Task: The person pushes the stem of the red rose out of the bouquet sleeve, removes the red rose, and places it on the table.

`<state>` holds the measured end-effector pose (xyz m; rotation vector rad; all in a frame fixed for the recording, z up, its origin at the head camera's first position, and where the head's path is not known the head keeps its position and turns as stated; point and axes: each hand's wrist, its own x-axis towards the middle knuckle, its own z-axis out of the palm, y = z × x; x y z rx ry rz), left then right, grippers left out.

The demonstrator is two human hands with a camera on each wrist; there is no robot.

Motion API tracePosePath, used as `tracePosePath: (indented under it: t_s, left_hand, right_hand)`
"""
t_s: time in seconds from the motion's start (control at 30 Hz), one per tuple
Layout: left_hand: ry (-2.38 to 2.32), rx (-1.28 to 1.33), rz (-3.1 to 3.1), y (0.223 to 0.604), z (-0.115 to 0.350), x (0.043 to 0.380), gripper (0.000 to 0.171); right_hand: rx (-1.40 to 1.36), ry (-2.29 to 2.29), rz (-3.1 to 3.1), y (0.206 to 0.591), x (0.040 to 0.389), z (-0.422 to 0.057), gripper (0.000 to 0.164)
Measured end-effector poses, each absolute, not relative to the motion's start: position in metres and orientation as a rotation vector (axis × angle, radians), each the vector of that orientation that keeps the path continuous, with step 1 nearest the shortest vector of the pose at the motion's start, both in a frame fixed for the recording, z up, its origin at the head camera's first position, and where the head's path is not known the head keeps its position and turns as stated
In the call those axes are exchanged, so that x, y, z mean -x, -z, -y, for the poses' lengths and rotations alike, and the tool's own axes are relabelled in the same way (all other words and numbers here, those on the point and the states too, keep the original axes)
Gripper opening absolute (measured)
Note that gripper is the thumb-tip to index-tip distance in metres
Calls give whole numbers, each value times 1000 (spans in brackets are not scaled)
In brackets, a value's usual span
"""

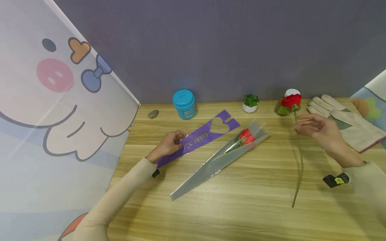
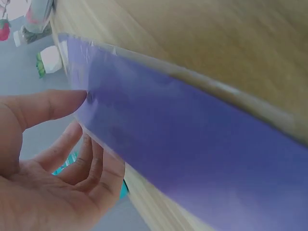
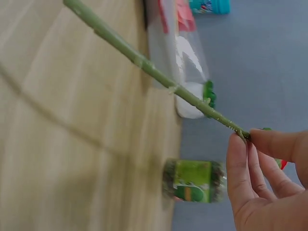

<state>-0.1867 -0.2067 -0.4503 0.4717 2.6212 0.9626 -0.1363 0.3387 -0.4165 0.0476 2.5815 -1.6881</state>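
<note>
My left hand (image 1: 169, 144) pinches the edge of a flat purple flower sleeve (image 1: 197, 140) with gold lettering and a clear heart window. In the left wrist view, my thumb (image 2: 57, 103) is on its near face, the fingers behind. On the right, my right hand (image 1: 324, 134) pinches the green stem (image 3: 149, 68) of a red rose (image 1: 292, 101) just below the bloom. The rose is held bloom up, its long stem trailing down toward me above the wooden table (image 1: 241, 207). Between my hands lies another rose (image 1: 247, 136) inside a clear sleeve (image 1: 196, 177).
Along the back edge stand a blue tub (image 1: 185, 106), a small potted succulent (image 1: 250, 103) and a green-labelled jar (image 3: 192, 181), partly behind the held rose in the head view. A grey stone (image 1: 153, 114) lies at back left, work gloves (image 1: 354, 125) at right.
</note>
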Motion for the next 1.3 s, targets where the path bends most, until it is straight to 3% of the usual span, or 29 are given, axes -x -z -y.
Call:
tracePosePath:
  t_s: [0.23, 0.37, 0.53, 0.73, 1.3]
  left_hand:
    - [-902, -460, -2646, 449, 206, 189, 42]
    - [-896, -465, -2665, 451, 205, 191, 43]
    - [-930, -472, -2685, 452, 205, 191, 42]
    - [-1015, -454, -2676, 453, 204, 183, 42]
    - [-1126, -588, -2638, 443, 182, 158, 48]
  right_hand:
    - [15, 1674, -2551, 440, 145, -333, 32]
    - [65, 1687, -2505, 451, 150, -330, 41]
    - [17, 1581, -2540, 459, 155, -325, 29]
    - [-22, 1422, -2583, 467, 155, -325, 51]
    - [-38, 1567, -2458, 482, 154, -315, 48]
